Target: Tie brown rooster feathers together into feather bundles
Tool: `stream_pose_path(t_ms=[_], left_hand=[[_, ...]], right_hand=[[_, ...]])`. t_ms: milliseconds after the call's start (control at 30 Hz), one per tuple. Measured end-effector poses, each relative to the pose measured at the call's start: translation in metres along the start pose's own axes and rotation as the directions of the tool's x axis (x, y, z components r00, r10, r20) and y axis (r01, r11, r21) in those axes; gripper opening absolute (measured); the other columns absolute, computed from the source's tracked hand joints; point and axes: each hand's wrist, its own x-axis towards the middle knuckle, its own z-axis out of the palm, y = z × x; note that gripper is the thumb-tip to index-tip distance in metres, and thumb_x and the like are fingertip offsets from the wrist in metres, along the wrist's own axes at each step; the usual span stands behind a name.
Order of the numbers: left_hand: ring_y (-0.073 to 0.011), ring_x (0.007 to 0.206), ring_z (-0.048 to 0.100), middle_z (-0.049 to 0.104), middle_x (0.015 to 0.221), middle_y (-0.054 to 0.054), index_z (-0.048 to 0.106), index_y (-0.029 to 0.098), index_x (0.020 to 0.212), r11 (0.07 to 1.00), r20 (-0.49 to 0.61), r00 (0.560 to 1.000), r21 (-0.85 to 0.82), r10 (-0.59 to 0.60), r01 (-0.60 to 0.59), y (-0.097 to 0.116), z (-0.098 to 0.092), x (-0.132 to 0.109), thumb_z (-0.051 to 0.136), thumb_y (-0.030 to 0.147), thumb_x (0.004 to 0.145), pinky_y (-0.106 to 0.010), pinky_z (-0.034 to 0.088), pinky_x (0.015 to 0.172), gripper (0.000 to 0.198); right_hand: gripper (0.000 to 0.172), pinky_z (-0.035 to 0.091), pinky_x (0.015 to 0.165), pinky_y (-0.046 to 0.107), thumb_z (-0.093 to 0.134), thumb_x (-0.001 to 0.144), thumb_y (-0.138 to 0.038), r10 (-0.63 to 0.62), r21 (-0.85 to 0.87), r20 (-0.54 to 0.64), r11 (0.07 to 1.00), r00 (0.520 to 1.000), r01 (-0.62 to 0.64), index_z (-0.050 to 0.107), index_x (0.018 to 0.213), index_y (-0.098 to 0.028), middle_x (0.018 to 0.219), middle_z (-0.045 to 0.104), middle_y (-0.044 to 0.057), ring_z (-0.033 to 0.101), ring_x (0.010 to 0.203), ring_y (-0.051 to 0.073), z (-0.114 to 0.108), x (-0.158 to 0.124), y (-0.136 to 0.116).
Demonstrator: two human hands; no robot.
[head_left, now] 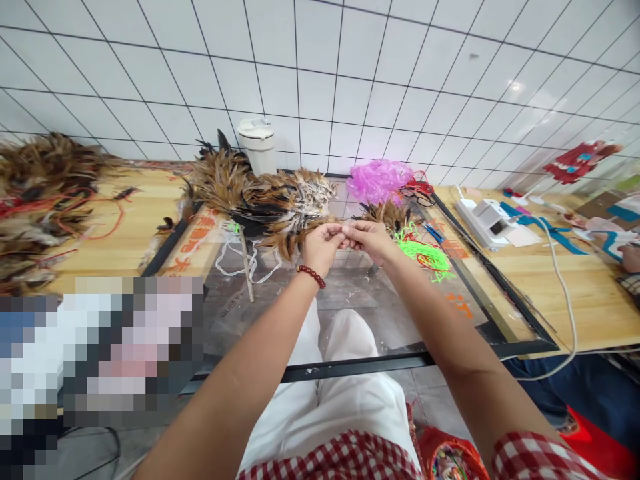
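"What are the hands doing?"

"The left hand (324,245) and right hand (369,241) are touching at the fingertips above the glass-topped table (360,365), fingers bent. I cannot tell whether they are grasping anything; something thin could be hiding there."

"And the feathers?"

"Taking the hands as the clock's centre, the big feather bundle (287,193) is lying at ten o'clock, and a smaller feather cluster (387,215) is showing at two. Bright green string (425,257) is lying loose at three."

"Which step is this?"

"Fine fingertip work, I'm guessing, perhaps with feather or string."

"What is the next move calling for?"

"Probably a light, steady pinch, with both hands working closely together."
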Motion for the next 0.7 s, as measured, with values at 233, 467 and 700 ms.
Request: stream_pose_path(t_ms=[233, 467, 700], left_hand=[[-0.0073, 0.059, 0.061, 0.064, 0.089, -0.002, 0.052, 0.017, 0.109, 0.991, 0.024, 0.992, -0.051, -0.123, 0.124, 0.014, 0.005, -0.009, 0.078, 0.014, 0.060, -0.022, 0.052, 0.059, 0.055], [-0.0076, 0.044, 0.054, 0.060, 0.059, -0.002, 0.061, 0.011, 0.072, 0.961, 0.126, 0.954, 0.098, -0.271, 0.260, 0.014, 0.006, -0.012, 0.068, 0.035, 0.076, -0.019, 0.040, 0.039, 0.025], [-0.0054, 0.048, 0.053, 0.061, 0.061, 0.000, 0.065, 0.012, 0.071, 0.987, 0.007, 0.987, 0.015, -0.161, 0.161, 0.014, 0.004, -0.009, 0.074, 0.026, 0.068, -0.017, 0.038, 0.043, 0.017]], right_hand=[[0.039, 0.034, 0.049, 0.023, 0.072, 0.061, -0.055, -0.159, -0.090, -0.238, 0.986, 0.958, 0.142, 0.058, 0.064, -0.018, 0.053, 0.050, -0.004, 0.041, 0.048, 0.007, -0.009, 0.005, 0.001], [0.037, 0.037, 0.056, 0.025, 0.070, 0.064, -0.054, -0.299, -0.214, -0.252, 0.945, 0.920, 0.248, 0.057, 0.063, -0.019, 0.056, 0.050, -0.003, 0.043, 0.054, 0.010, -0.011, 0.007, 0.003], [0.033, 0.035, 0.051, 0.023, 0.067, 0.068, -0.050, -0.176, -0.350, -0.210, 0.932, 0.962, 0.095, 0.060, 0.064, -0.018, 0.055, 0.054, -0.002, 0.045, 0.051, 0.009, -0.022, 0.007, 0.007]])
